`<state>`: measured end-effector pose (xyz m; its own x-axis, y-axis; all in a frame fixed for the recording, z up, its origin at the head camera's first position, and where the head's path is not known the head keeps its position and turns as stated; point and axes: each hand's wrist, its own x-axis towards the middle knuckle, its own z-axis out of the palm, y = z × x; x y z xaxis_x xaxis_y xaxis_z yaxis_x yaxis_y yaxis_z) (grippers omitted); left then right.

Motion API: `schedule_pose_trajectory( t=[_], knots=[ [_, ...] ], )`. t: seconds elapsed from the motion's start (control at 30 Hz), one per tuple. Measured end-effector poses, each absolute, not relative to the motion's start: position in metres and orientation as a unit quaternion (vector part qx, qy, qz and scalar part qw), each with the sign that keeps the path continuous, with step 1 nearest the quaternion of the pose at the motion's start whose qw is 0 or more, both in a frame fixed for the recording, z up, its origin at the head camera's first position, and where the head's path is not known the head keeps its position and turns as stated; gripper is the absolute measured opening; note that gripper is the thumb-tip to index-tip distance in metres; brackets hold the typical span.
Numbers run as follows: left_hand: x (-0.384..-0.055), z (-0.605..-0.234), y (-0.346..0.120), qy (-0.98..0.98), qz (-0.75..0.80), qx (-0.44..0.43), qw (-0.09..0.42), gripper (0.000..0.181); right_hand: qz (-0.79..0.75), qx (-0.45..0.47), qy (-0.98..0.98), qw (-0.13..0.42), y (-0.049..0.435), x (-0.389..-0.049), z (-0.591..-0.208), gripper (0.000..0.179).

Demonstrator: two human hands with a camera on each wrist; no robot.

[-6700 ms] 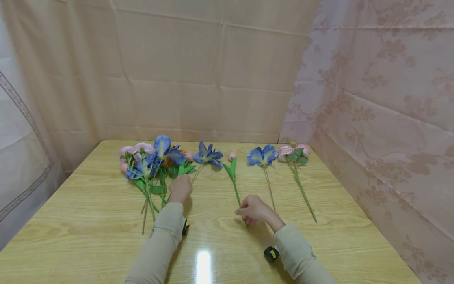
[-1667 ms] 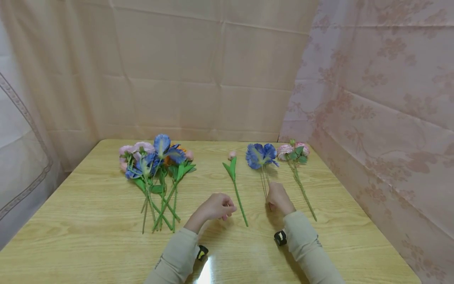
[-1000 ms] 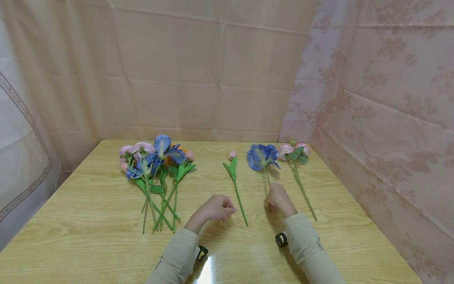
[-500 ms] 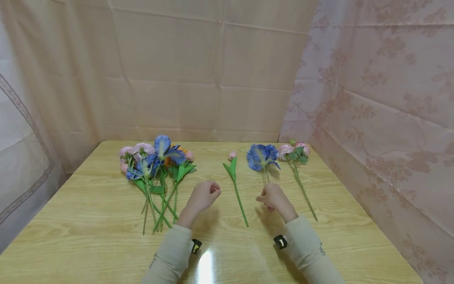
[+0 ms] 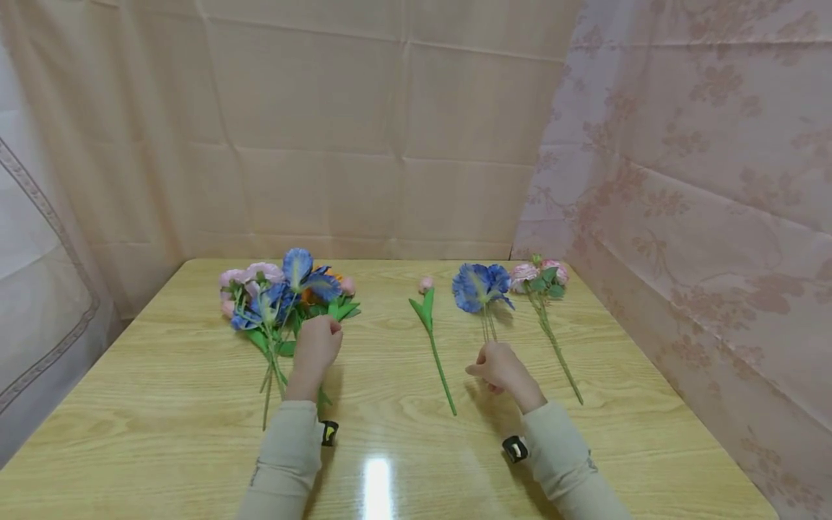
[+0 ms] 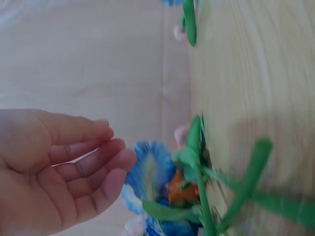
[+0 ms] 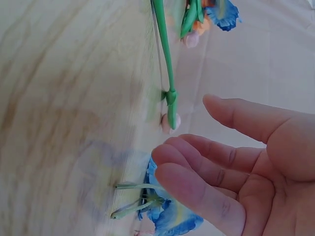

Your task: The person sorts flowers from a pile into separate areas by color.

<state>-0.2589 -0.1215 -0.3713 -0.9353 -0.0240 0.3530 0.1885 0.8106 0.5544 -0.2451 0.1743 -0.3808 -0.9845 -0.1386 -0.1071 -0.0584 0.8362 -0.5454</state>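
My left hand (image 5: 316, 350) is over the flower pile on the left, hiding some green stems. In the left wrist view its fingers are loosely bent with nothing between them, near a blue iris (image 6: 150, 172) and green stems. My right hand (image 5: 503, 368) hovers at the stem ends of two overlapping blue irises (image 5: 477, 285). The right wrist view shows its thumb apart from its fingers and the palm empty, the iris stems (image 7: 135, 186) just beyond the fingertips. Between the hands lies one pink tulip (image 5: 426, 284) with green leaves.
In the left pile are pale pink blooms (image 5: 263, 272), another iris (image 5: 297, 267) and a partly hidden orange flower (image 5: 331, 274), their stems crossing. A pink rose spray (image 5: 523, 277) lies at the right. Curtains (image 5: 390, 130) hang behind the wooden table (image 5: 403, 455).
The iris once beside the pile now lies with the other iris on the right. My right hand has let go of the stems; my left has moved left, back over the pile.
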Motion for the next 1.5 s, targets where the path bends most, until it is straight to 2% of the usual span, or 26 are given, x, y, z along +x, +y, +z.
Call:
schedule_pose_trajectory(
  t=[0.13,0.27,0.4,0.63,1.3,1.5],
  knots=[
    [-0.262,-0.375,-0.13,-0.944,-0.288,0.0,0.163,0.032,-0.293,-0.047,0.952,0.078,0.173,-0.244,-0.381,0.022],
    [-0.262,-0.38,-0.135,-0.951,-0.272,0.032,0.143,0.04,-0.299,-0.048,0.95,0.082,0.172,-0.243,-0.381,0.023],
    [-0.262,-0.385,-0.137,-0.954,-0.254,0.038,0.152,0.038,-0.302,-0.053,0.948,0.08,0.172,-0.242,-0.382,0.022],
    [-0.262,-0.391,-0.141,-0.964,-0.22,0.059,0.139,0.017,-0.296,-0.071,0.949,0.076,0.172,-0.243,-0.386,0.021],
    [-0.264,-0.396,-0.148,-0.97,-0.224,0.078,0.047,0.008,-0.306,-0.086,0.945,0.078,0.172,-0.241,-0.385,0.022],
    [-0.262,-0.397,-0.146,-0.97,-0.225,0.054,0.078,0.013,-0.309,-0.089,0.944,0.077,0.172,-0.24,-0.386,0.024]
  ],
)
